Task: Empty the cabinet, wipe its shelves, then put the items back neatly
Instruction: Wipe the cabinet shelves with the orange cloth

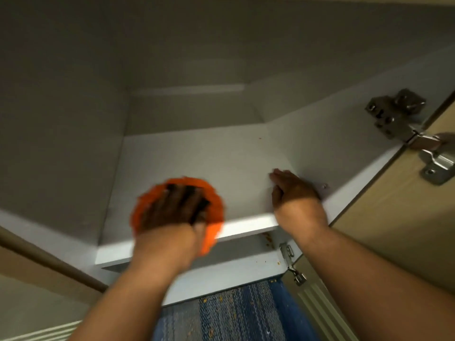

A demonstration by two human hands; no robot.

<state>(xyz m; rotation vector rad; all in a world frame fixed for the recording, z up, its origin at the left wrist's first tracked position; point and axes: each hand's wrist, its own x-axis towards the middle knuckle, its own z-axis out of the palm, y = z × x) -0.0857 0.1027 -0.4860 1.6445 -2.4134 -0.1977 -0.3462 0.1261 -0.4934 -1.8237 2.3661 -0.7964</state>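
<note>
- wiping stage? where's the cloth?
- yep, looks like it. orange cloth [213, 230] sits at the front of the upper shelf [197, 156], partly hanging over the front edge. left hand [172, 210] lies on top of it, fingers spread and flat, pressing down, not gripping. hand and cloth are blurred, so finer detail is a no.
- other hand?
- right hand [294, 190] is flat too, fingers straight and together, resting on the shelf's right end against the side wall. holds nothing. my guess is it's bracing.
- items from the cabinet [61, 143]?
- none in view, the shelf is bare apart from a speck [260, 138] near the back.
- risks?
- first, the cloth slipping off the edge. nothing pinches it and part already overhangs, so a stroke toward the body could drop it on the rug [234, 311].
- second?
- crumbs [268, 238] sit on the lower shelf's right corner, more on the rug. sweeping forward would likely push dirt down onto both instead of lifting it.
- anything else?
- back speck could get missed, it's well apart from the cloth. also the metal hinge [394, 116] and a lower hinge [290, 262] are on the right side; a wide stroke could catch a knuckle or snag the cloth.
</note>
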